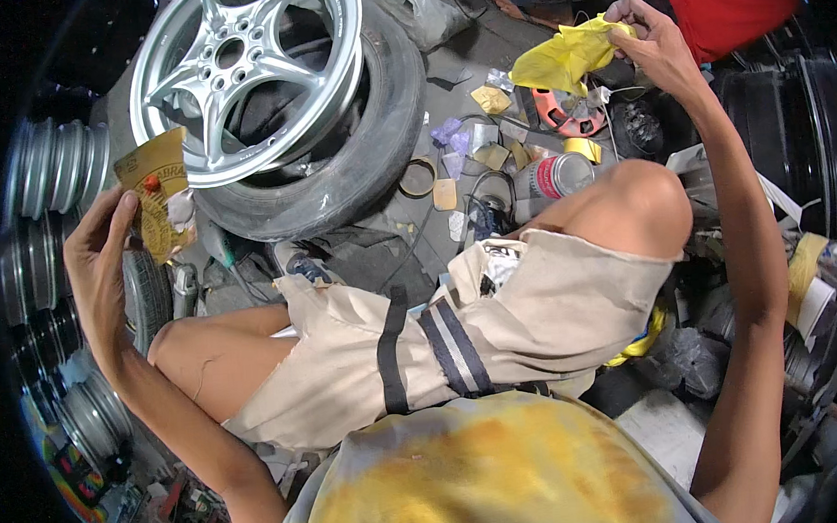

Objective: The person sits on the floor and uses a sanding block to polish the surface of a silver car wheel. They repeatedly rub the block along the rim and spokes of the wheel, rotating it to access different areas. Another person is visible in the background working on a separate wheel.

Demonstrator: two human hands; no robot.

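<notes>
My left hand (105, 242) pinches a piece of sandpaper (155, 166) at its edge, with the printed tan backing turned up. On that backing sit an orange-red dab (152, 184) and a pale grey blob (180, 210) of paste. Raised at the far right, my right hand (648, 41) grips a crumpled thin yellow sheet (564, 57) that hangs to the left; whether it is cloth or plastic I cannot tell. Just right of the sandpaper, a silver alloy wheel rim (208, 121) rests on a black tyre (387, 121).
Between my legs and the tyre lie a tape roll (418, 177), several sandpaper scraps (444, 195) and a lidded can (561, 175). An orange-red ring-shaped part (562, 117) lies below the yellow sheet. Rims (59, 167) stack at left. Another person's foot (519, 5) shows at the top.
</notes>
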